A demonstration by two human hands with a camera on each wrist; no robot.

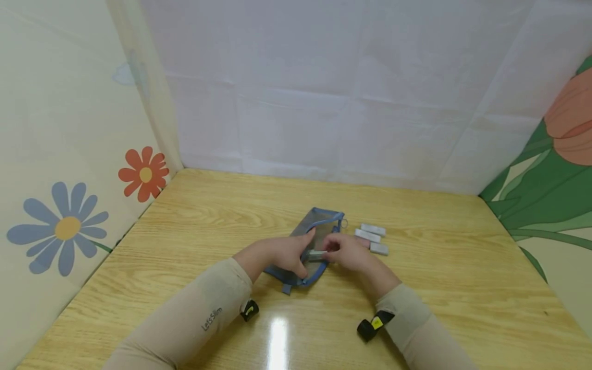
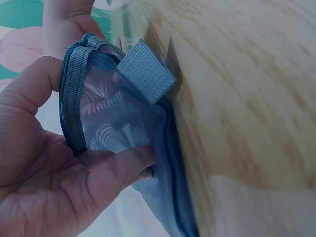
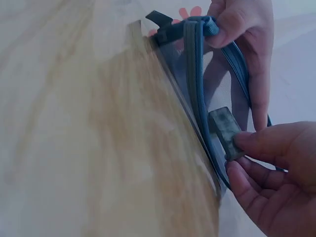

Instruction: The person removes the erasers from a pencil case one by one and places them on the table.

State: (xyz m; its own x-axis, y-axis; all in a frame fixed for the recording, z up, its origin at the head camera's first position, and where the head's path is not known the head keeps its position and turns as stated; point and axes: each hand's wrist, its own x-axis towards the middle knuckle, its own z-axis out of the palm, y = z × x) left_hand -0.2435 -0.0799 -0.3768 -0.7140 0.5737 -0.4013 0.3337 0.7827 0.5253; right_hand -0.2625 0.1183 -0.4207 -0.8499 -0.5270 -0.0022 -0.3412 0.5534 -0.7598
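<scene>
A blue-trimmed mesh zip pouch (image 1: 302, 226) lies on the table, its zipped mouth spread wide. My left hand (image 1: 287, 254) holds the pouch by its mouth, thumb near the end with the fabric tab (image 2: 146, 71) and fingers against the mesh. Between thumb and fingertips, my right hand (image 1: 349, 252) pinches a small grey-green rectangular block (image 3: 226, 129). One end of that block points into the mouth, beside the zipper edge (image 3: 195, 74). In the left wrist view, pinkish and pale shapes show through the mesh.
Just right of my right hand lie several small flat blocks, among them a grey one (image 1: 379, 248), a white one (image 1: 367, 236) and a pinkish one (image 1: 363, 242). A metal ring (image 1: 344, 223) hangs at the pouch's far corner. White cloth (image 1: 296, 103) backs the wooden table (image 1: 222, 195).
</scene>
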